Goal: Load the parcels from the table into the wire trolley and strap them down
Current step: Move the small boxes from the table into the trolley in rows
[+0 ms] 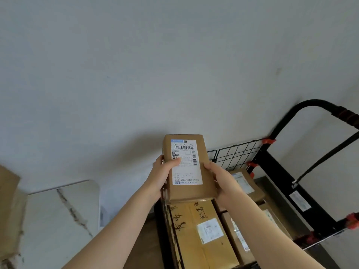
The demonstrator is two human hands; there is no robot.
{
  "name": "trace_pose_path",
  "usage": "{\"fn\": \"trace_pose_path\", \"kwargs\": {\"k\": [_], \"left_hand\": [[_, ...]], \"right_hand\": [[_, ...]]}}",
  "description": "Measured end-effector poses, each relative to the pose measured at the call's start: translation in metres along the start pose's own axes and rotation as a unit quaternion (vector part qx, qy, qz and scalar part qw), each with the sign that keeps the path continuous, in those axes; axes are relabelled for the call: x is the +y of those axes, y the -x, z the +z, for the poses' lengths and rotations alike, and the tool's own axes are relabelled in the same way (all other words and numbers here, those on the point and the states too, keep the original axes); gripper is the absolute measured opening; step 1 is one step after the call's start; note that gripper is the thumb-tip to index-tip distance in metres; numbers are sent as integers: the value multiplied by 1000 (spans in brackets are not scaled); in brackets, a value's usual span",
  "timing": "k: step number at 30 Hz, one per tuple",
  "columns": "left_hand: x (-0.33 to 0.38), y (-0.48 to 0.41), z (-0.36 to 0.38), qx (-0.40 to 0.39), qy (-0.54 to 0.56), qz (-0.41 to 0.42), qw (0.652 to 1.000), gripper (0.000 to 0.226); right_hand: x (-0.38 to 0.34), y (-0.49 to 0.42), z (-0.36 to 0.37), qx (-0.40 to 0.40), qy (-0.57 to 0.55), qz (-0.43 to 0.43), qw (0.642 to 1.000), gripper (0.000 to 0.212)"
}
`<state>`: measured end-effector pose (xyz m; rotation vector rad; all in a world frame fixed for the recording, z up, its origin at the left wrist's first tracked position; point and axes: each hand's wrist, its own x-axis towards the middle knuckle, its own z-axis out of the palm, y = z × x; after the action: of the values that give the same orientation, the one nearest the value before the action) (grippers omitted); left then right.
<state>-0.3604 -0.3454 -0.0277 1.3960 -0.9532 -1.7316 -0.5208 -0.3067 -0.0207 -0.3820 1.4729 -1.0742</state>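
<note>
I hold a small brown cardboard parcel (204,152) with a white shipping label between both hands, above the wire trolley (237,154). My left hand (161,177) grips its left edge, thumb lying across the label. My right hand (221,181) grips the right edge and lower corner. Below it in the trolley lies a large brown box (196,230) with handwritten black characters and a white sticker. Other labelled parcels (246,185) lie to its right.
The trolley's black handle frame (310,105) with red clips rises at the right, and a black strap (326,156) runs diagonally across it. A white marble-look table (58,220) stands at lower left. Another cardboard box (7,210) sits at the far left edge. A plain wall lies behind.
</note>
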Motion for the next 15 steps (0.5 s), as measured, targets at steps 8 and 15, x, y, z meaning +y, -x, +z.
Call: {"fn": "trace_pose_path", "kwargs": {"k": [8,15], "left_hand": [[-61,-71,70,70,9,-92,993,33],[-132,-121,64,195,-64,-156,966,24]], "right_hand": [[9,-99,-78,-33,52,75,995,31],[74,-173,-80,-57,104,172,978,35]]}}
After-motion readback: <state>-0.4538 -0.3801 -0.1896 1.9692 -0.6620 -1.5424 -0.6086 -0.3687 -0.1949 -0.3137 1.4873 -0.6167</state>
